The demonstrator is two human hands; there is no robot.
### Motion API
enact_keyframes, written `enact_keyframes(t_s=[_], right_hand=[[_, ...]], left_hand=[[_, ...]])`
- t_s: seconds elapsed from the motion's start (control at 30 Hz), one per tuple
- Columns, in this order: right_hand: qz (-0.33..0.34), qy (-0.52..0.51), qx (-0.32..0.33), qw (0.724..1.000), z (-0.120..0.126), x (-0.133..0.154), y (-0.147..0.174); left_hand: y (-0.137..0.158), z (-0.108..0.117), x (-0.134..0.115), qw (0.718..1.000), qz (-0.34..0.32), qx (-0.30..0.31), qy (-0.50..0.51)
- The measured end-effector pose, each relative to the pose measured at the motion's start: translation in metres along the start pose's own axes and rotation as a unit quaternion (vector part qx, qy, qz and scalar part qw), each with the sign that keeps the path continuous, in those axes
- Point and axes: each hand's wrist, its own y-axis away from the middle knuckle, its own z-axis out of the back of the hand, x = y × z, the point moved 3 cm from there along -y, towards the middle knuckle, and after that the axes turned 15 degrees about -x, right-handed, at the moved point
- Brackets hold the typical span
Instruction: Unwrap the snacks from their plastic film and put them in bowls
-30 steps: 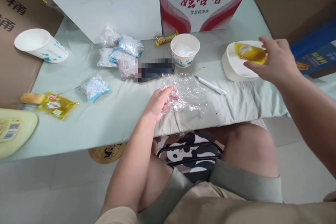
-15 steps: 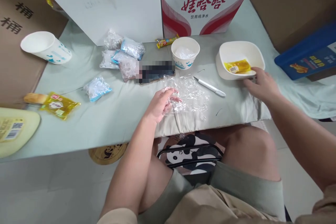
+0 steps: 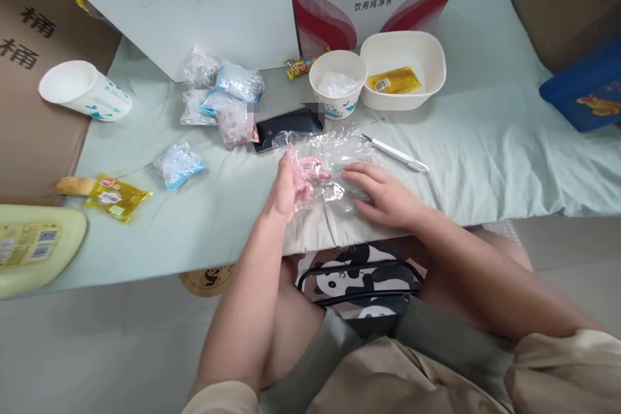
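My left hand (image 3: 290,186) is at the left end of a crumpled clear plastic film (image 3: 339,149) on the cloth. The film lies over its partly curled fingers, which look pink through it and hold it. Over the film's right side, my right hand (image 3: 381,197) rests with stretched, slightly spread fingers and holds nothing. Just beyond lies a white pen-like tool (image 3: 398,155) with a dark, pointed tip. A black phone (image 3: 288,128) lies behind the film. Farther back, a paper cup (image 3: 338,84) containing clear plastic stands against a white bowl (image 3: 429,87) with a yellow packet (image 3: 400,80) inside.
Several crinkled clear-and-blue packets (image 3: 240,81) lie left of the phone, another (image 3: 179,165) nearer. A paper cup (image 3: 87,92) leans at far left, near a yellow packet (image 3: 119,197) and a pale-green bottle (image 3: 41,249). White cartons (image 3: 233,6) stand behind; a blue box (image 3: 587,90) is at right.
My right hand has left the white bowl and come to the film. The bowl has moved left, up against the paper cup. My left hand stays at the film, its fingers extended further.
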Motion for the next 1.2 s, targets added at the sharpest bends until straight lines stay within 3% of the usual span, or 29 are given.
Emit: enact_keyframes(t_s=[0.13,0.33,0.4,0.53,0.63,0.77,0.9,0.97,1.1,1.2], right_hand=[[-0.003,0.04,0.113,0.993,-0.012,0.002,0.015],[-0.016,0.079,0.159,0.984,-0.009,0.007,0.016],[-0.017,0.081,0.162,0.983,-0.008,0.009,0.015],[-0.009,0.071,0.17,0.983,-0.006,0.009,0.016],[0.008,0.057,0.181,0.982,-0.003,0.009,0.018],[0.013,0.037,0.2,0.979,0.002,0.013,0.022],[-0.001,0.039,0.227,0.973,0.01,0.012,0.027],[-0.01,0.055,0.223,0.973,0.016,0.011,0.03],[-0.025,0.093,0.172,0.98,0.027,0.012,0.033],[-0.022,0.061,0.196,0.978,0.03,0.02,0.035]], left_hand=[[-0.008,0.023,-0.001,0.989,-0.067,-0.133,0.006],[-0.008,0.057,-0.006,0.961,-0.132,-0.234,-0.064],[-0.003,0.061,-0.008,0.951,-0.185,-0.219,-0.117],[0.007,0.053,-0.006,0.921,-0.278,-0.098,-0.256],[0.008,0.047,-0.005,0.925,-0.242,-0.116,-0.268],[0.006,0.043,-0.012,0.969,-0.13,-0.191,-0.086],[-0.001,0.04,-0.015,0.979,-0.018,-0.204,0.016],[-0.007,0.039,-0.013,0.974,-0.029,-0.223,0.008],[-0.018,0.037,-0.007,0.952,-0.147,-0.254,-0.082],[-0.021,0.036,-0.005,0.947,-0.172,-0.248,-0.113]])
